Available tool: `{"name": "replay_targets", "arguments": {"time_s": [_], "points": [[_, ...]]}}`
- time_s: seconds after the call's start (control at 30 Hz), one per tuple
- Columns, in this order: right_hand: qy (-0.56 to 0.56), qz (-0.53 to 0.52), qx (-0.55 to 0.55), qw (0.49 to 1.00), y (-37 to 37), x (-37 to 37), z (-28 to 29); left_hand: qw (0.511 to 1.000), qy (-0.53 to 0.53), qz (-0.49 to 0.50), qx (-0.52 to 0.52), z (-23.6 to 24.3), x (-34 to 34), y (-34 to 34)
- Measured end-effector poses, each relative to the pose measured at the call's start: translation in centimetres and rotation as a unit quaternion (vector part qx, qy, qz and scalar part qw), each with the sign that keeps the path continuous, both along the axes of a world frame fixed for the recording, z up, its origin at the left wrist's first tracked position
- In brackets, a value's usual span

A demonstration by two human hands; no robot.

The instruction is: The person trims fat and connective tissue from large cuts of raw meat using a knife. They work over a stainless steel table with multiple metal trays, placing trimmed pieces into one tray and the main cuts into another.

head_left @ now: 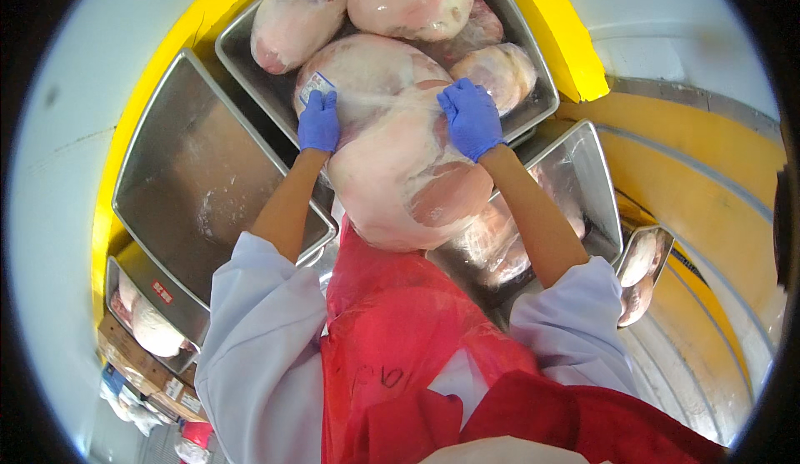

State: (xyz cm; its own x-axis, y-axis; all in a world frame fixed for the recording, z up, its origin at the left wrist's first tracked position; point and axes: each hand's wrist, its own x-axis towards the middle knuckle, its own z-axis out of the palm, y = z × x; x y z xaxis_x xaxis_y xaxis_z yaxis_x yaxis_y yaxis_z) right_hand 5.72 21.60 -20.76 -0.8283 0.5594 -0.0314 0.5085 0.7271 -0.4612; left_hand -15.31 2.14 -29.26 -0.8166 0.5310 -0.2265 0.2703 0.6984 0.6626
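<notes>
A large wrapped piece of pale, fatty meat (387, 177) hangs over the near edge of a metal tub (242, 43), close to my red apron. Clear plastic wrap (383, 100) stretches taut across its top between my two hands. My left hand (318, 122), in a blue glove, is closed on the wrap at the left, beside a small printed label. At the right my gloved right hand (472, 121) also pinches the wrap, fingers curled. Another big wrapped cut (367, 54) lies just behind, partly covered by the wrap.
More wrapped meat (414, 2) fills the tub's far side. A metal tub (200, 156) with wet, stained walls stands at left; another tub (600, 189) holding wrapped meat is at right. A yellow rail (558, 31) curves behind. Cardboard boxes (137, 351) and a red-capped person (196, 437) show lower left.
</notes>
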Motion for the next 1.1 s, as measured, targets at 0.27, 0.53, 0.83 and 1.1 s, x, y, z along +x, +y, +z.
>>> {"name": "replay_targets", "arguments": {"time_s": [0.27,0.53,0.83,1.1], "points": [[-0.041,-0.007,-0.01,0.999,5.1,-2.4,-4.5,0.991,0.119,-0.016,-0.051,-3.6,-0.9,-0.5],[-0.129,0.02,0.033,0.991,13.8,-5.9,-10.6,0.99,-0.082,-0.113,0.005,1.5,-1.4,0.8],[-0.157,0.001,-0.132,0.979,13.6,-5.6,-5.1,0.948,-0.119,-0.293,-0.043,7.5,1.7,7.7],[-0.072,0.089,-0.242,0.964,5.8,-1.4,0.4,0.966,-0.102,-0.222,0.081,2.2,2.1,6.7]]}}
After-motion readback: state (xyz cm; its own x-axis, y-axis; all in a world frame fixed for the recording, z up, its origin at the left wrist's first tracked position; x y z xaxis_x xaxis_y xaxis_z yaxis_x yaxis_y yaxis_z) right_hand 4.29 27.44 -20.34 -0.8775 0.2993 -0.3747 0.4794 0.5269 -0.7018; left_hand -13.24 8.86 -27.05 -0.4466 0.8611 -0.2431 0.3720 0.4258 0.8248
